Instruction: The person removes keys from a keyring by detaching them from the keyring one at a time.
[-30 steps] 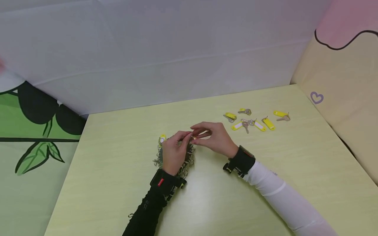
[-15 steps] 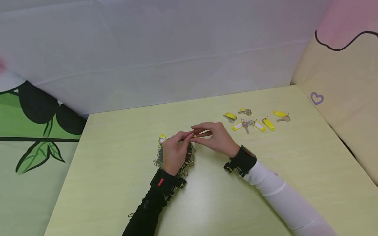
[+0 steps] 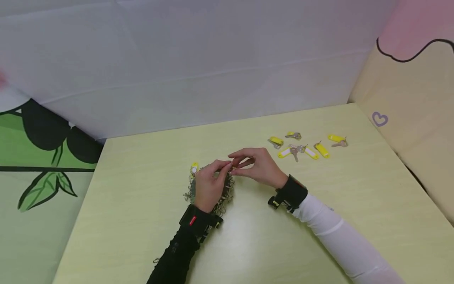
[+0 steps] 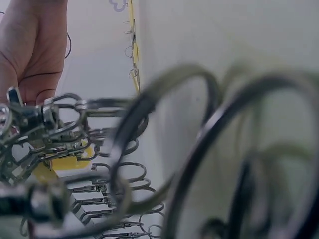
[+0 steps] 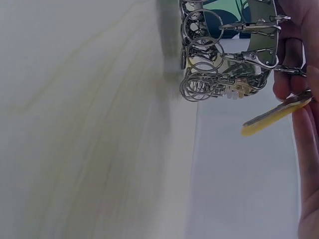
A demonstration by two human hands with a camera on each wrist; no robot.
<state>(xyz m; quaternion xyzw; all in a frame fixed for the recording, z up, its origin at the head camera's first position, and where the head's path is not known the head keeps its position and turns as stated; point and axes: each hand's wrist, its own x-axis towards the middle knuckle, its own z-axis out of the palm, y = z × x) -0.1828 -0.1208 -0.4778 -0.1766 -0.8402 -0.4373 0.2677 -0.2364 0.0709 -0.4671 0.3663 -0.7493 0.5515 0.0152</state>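
Observation:
A round key holder with a dark band (image 5: pixel 264 37) and many metal snap hooks (image 5: pixel 249 59) and rings (image 5: pixel 202 25) stands under my left hand (image 3: pixel 209 188). The left thumb and index finger pinch one of its snap hooks at the right side. Fingertip to fingertip with it, my right hand (image 3: pixel 261 169) pinches a key with a yellow key tag (image 5: pixel 274 118), which points away from the fingers in the right wrist view. Another yellow tag (image 3: pixel 194 169) hangs at the holder's far left side. The fingers partly hide where hook and key meet.
Several keys with yellow tags (image 3: pixel 322 150) lie on the pale wooden table (image 3: pixel 142 221) at the back right. A grey-white cloth wall (image 3: pixel 213 79) rises behind the table, and a beige panel (image 3: pixel 411 126) stands along its right.
Both hands stay together over the key holder with only small finger movements. The yellow bit between the fingertips shows slightly differently. The keys on the table have not moved.

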